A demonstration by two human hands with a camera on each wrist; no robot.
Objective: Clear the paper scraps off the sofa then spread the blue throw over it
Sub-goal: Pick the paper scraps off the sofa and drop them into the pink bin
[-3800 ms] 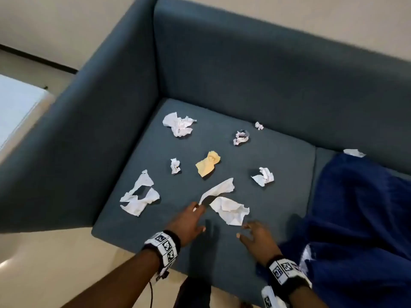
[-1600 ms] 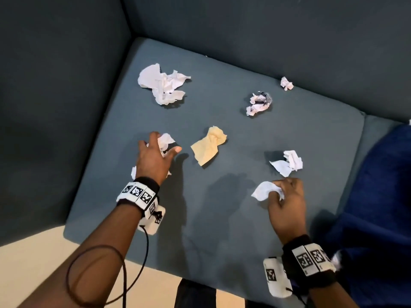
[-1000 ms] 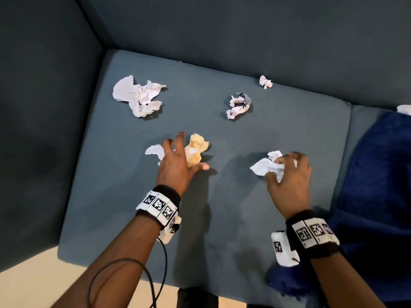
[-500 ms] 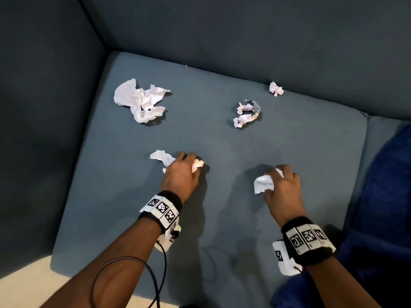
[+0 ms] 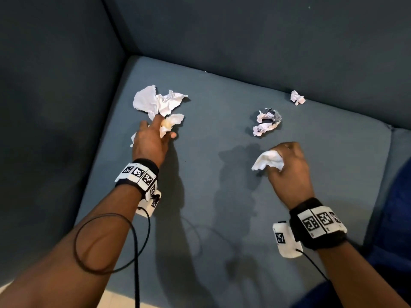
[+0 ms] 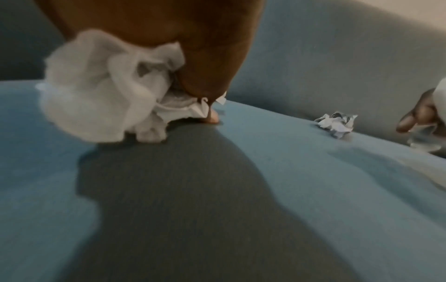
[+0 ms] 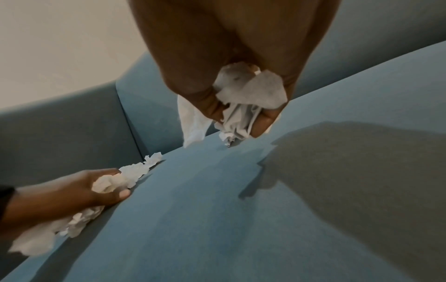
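Observation:
Crumpled paper scraps lie on the grey-blue sofa seat (image 5: 200, 196). My left hand (image 5: 161, 130) holds a bundle of gathered scraps (image 6: 103, 95) and its fingertips touch a large white crumpled sheet (image 5: 158, 101) near the back left corner. My right hand (image 5: 287, 156) grips a wad of white scraps (image 5: 266, 161), also seen in the right wrist view as scraps (image 7: 246, 103) pinched between thumb and fingers. A printed crumpled scrap (image 5: 266, 122) lies just beyond the right hand. A small white scrap (image 5: 297, 97) sits against the backrest. The blue throw (image 5: 398, 218) is bunched at the right edge.
The sofa's armrest (image 5: 55, 107) rises on the left and the backrest (image 5: 266, 41) along the far side. A seam (image 5: 387, 152) divides this cushion from the one under the throw. A thin black cable (image 5: 133, 241) loops off my left wrist.
My left hand has moved away to the far left with its gathered scraps, reaching the large white sheet. My right hand keeps its wad and has stayed in about the same spot.

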